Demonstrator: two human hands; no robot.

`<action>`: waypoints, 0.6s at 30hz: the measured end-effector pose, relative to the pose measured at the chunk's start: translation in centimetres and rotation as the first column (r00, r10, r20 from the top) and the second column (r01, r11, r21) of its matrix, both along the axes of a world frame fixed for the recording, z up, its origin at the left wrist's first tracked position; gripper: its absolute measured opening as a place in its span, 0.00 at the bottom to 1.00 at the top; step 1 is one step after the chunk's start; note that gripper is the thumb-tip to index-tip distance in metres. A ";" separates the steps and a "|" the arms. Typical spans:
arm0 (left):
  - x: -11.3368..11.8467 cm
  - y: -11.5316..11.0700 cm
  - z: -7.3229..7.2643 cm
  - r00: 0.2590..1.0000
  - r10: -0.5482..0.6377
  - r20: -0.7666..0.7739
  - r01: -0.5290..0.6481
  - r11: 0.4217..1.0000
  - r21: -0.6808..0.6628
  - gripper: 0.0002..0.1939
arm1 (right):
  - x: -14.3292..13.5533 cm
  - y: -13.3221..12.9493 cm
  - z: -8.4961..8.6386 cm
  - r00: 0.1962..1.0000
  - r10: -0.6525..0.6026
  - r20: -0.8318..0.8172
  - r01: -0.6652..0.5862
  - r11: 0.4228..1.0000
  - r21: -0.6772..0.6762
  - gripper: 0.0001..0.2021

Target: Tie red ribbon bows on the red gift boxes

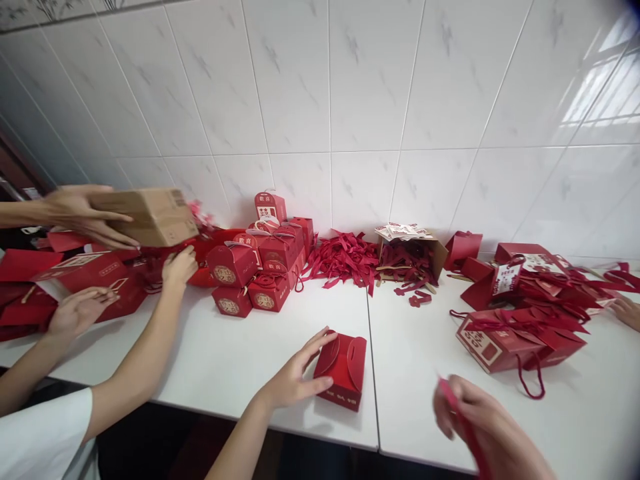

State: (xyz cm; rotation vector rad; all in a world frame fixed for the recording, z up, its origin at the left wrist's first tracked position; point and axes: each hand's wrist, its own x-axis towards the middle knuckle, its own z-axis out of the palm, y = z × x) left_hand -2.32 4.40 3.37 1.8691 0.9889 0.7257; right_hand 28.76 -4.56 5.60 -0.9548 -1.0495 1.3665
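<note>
A small red gift box (341, 368) with rounded top flaps sits on the white table (295, 440) just left of the seam. My left hand (293, 377) grips its left side, thumb at the front and fingers along the back edge. Held off to the right of the box, above the table, my right hand (483, 417) is closed on a red ribbon (470, 433) that hangs down below it. This hand is somewhat blurred.
Stacked finished gift boxes (270, 260) stand near the tiled wall, beside a heap of red ribbons (345, 257) and an open carton (437, 257). Red handled bags (505, 337) lie right. Co-workers' hands (177, 267) work at left, one holding a cardboard box (155, 217); another hand (627, 310) shows far right.
</note>
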 end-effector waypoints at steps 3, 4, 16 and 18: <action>1.9 -0.8 0.7 0.982 0.180 -0.058 -0.174 0.979 0.106 0.24 | -3.6 2.8 -0.4 0.990 0.138 -0.023 -0.140 0.986 -0.086 0.13; 2.5 -1.0 0.9 0.973 0.218 -0.079 -0.204 0.967 0.152 0.22 | -4.5 3.5 -0.5 0.989 0.145 -0.012 -0.145 0.985 -0.088 0.13; 4.5 -0.5 1.3 0.939 0.295 -0.175 -0.204 0.891 0.405 0.13 | -7.5 6.8 0.6 0.979 0.166 0.122 -0.158 0.985 -0.075 0.14; 4.6 -0.4 1.3 0.939 0.293 -0.181 -0.199 0.891 0.407 0.13 | -7.8 7.3 0.7 0.976 0.163 0.148 -0.151 0.985 -0.086 0.14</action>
